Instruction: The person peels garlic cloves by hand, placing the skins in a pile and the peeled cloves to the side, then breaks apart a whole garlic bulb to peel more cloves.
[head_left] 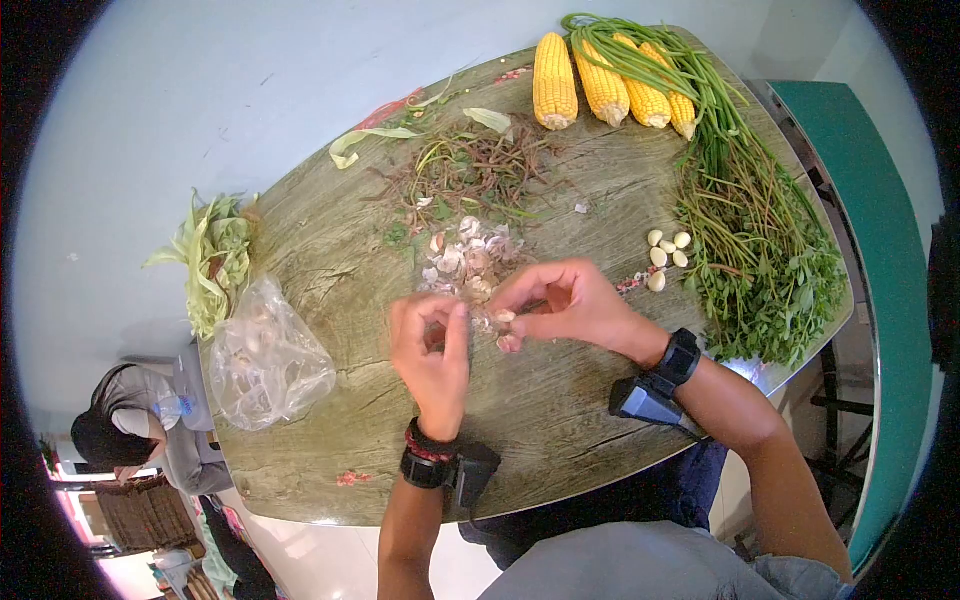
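Observation:
My right hand [580, 305] pinches a garlic clove [505, 316] between thumb and fingertips, above the table. Close beside it on the left, my left hand [432, 345] has its thumb and fingers pressed together; what they hold, if anything, is too small to make out. Another pinkish unpeeled clove [510, 343] shows just below the right fingertips. Beyond both hands lies a heap of garlic skins and cloves [475, 255]. Several peeled white cloves [657, 258] sit in a group to the right.
Several yellow corn cobs [556, 85] lie at the far edge, beside long green stalks and leafy greens [770, 270]. Plant trimmings [470, 165] spread behind the garlic. A clear plastic bag [270, 355] and corn husks [215, 255] lie left. Another person [135, 425] is at lower left.

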